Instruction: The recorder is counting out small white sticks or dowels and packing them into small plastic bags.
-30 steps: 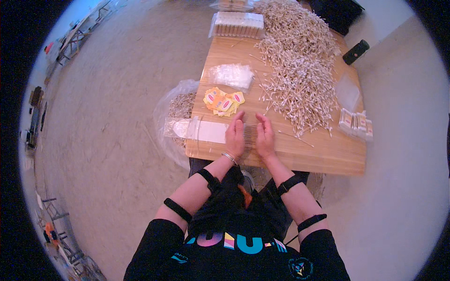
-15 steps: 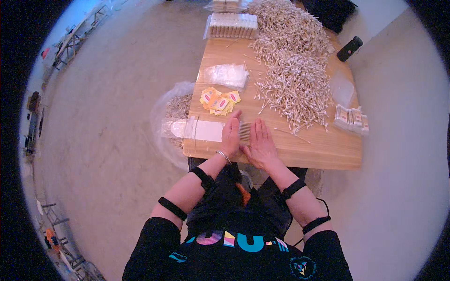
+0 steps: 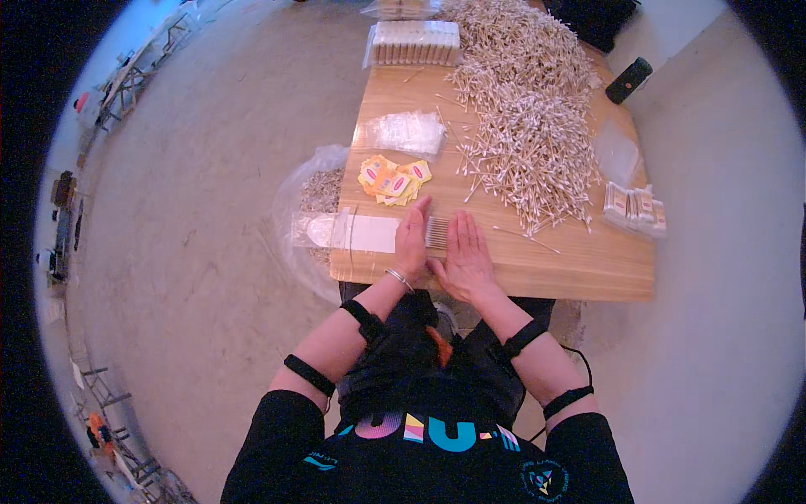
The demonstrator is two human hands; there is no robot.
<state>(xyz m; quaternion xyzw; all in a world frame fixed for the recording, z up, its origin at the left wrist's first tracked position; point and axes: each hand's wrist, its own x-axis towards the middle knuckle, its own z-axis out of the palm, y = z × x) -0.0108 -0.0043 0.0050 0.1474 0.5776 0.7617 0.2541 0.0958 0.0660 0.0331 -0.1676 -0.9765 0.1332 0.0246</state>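
Between my two hands a flat row of cotton swabs (image 3: 437,233) lies side by side on the table. My left hand (image 3: 410,244) rests on its edge against the left side of the row, fingers stretched out. Flat and palm down, my right hand (image 3: 464,259) touches the right end of the row, its fingers straight and close together. A white strip (image 3: 374,233) runs from my left hand toward the table's left edge, where clear plastic film (image 3: 317,228) overhangs. Both hands partly cover the swabs.
A big heap of loose cotton swabs (image 3: 529,126) covers the far right. Yellow cards (image 3: 393,180), clear bags (image 3: 407,133) and packed swabs (image 3: 416,42) lie at left. Small packs (image 3: 634,208) and a dark cylinder (image 3: 629,81) line the right edge. A bag of swabs (image 3: 321,193) stands beside the table.
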